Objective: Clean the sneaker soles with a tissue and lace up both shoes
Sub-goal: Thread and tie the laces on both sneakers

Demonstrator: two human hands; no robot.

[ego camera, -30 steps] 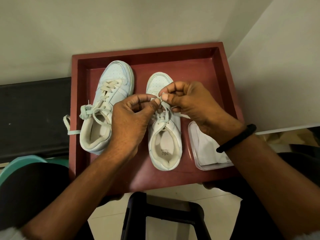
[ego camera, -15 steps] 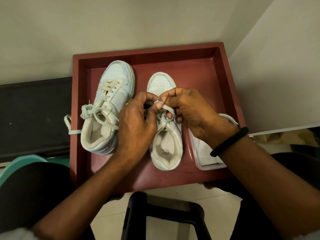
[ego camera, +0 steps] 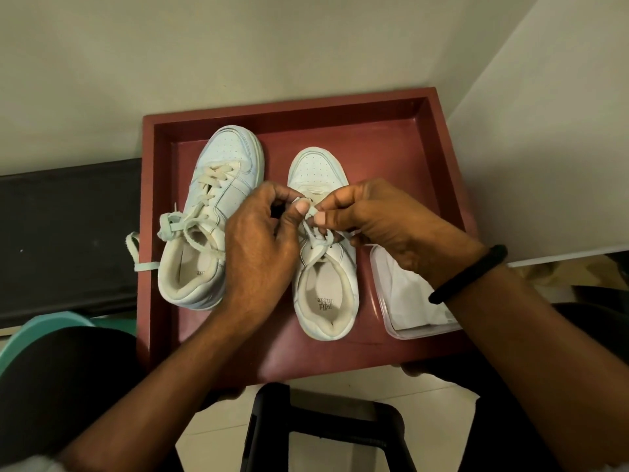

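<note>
Two white sneakers stand toes-away in a dark red tray (ego camera: 391,131). The left sneaker (ego camera: 207,233) is laced, with a bow at its side and one lace end hanging over the tray's left rim. Over the right sneaker (ego camera: 323,294) both my hands meet. My left hand (ego camera: 258,240) pinches the lace (ego camera: 311,216) between thumb and fingers. My right hand (ego camera: 377,219) pinches the same lace just beside it. A lace loop lies under the hands on the tongue. White tissue (ego camera: 408,291) lies in a clear container at the tray's right side, partly under my right wrist.
A black bench surface (ego camera: 68,233) runs along the tray's left side. A teal rim (ego camera: 41,332) shows at lower left. A black stool frame (ego camera: 323,427) stands below the tray's front edge. Pale walls close in behind and to the right.
Both hands dropped toward the tongue half a second ago and have now lifted slightly again, still pinching the right sneaker's lace. The sneakers have not shifted.
</note>
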